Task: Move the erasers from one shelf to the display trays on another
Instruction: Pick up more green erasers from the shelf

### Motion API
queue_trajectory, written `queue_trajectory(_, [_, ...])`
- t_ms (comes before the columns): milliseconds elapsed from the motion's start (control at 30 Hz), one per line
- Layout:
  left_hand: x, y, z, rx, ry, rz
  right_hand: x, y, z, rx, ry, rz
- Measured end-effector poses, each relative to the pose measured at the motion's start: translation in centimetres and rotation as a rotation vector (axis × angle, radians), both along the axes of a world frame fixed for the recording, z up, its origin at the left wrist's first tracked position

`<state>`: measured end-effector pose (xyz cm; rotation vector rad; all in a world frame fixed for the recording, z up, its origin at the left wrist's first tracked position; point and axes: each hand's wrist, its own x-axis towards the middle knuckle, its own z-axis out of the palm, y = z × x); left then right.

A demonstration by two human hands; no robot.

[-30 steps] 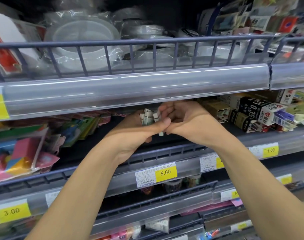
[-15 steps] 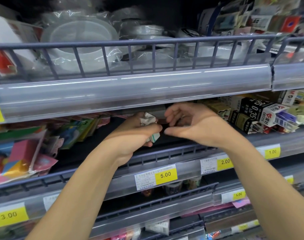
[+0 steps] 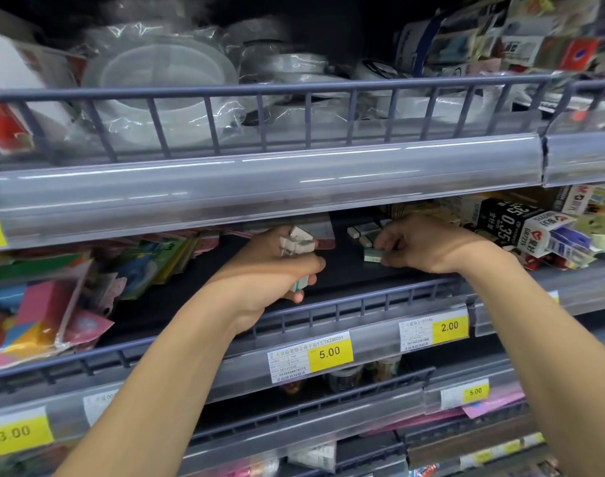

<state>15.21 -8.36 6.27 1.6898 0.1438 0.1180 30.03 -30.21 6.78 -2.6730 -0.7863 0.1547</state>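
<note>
My left hand (image 3: 277, 266) is closed around a bunch of small white-and-green erasers (image 3: 297, 244); some stick out above the fingers and one (image 3: 299, 284) shows below the thumb. My right hand (image 3: 428, 246) reaches into the dark middle shelf (image 3: 345, 270) and pinches a single green-and-white eraser (image 3: 373, 255) resting on the shelf floor. Behind it, a few loose white erasers (image 3: 361, 234) lie on the shelf. No display tray is in view.
A low wire rail (image 3: 363, 304) fronts the shelf, with price tags 5.00 (image 3: 330, 352) and 2.00 (image 3: 449, 327) below. Colourful packets (image 3: 46, 304) fill the left; lead-refill boxes (image 3: 521, 228) crowd the right. The upper shelf's plastic strip (image 3: 259, 187) hangs close above both hands.
My hands were together in front of the shelf; they have parted. The right hand has moved right and deeper onto an eraser, while the left keeps its bunch and sinks slightly.
</note>
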Motion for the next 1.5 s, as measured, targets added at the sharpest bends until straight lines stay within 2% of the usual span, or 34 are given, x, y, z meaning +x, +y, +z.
queue_trajectory(133, [-0.2, 0.0, 0.1, -0.021, -0.019, 0.002, -1.5, 0.0, 0.3, 0.214, -0.024, 0.076])
queue_trajectory(267, [-0.2, -0.1, 0.2, -0.022, -0.020, 0.006, -4.9, 0.6, 1.1, 0.504, 0.141, 0.231])
queue_trajectory(367, [-0.3, -0.2, 0.3, 0.024, -0.027, -0.030, -6.8, 1.3, 1.8, 0.538, 0.168, 0.357])
queue_trajectory(600, [-0.9, -0.3, 0.6, 0.127, -0.025, -0.176, -7.7, 3.0, 2.1, 0.655, 0.220, 0.440])
queue_trajectory(833, [-0.8, 0.0, 0.5, 0.133, -0.024, -0.152, -6.9, 3.2, 1.3, 0.705, 0.151, 0.393])
queue_trajectory(933, [-0.5, 0.1, 0.2, 0.105, -0.006, -0.103, -4.4, 1.4, 1.7, 0.561, 0.039, 0.182])
queue_trajectory(1033, [-0.3, 0.1, 0.2, 0.089, 0.009, -0.090, -1.7, -0.1, 1.7, 0.172, -0.109, 0.011])
queue_trajectory(1100, [-0.3, 0.2, 0.1, 0.081, 0.008, -0.076, -0.5, -0.4, 1.2, 0.000, -0.103, -0.016])
queue_trajectory(1267, [-0.2, 0.3, 0.0, 0.037, 0.004, -0.026, 0.7, 0.3, 0.1, -0.084, -0.063, -0.002])
queue_trajectory(1500, [-0.2, 0.1, 0.1, -0.010, -0.008, 0.002, 0.8, 0.5, 0.1, -0.039, -0.022, 0.055])
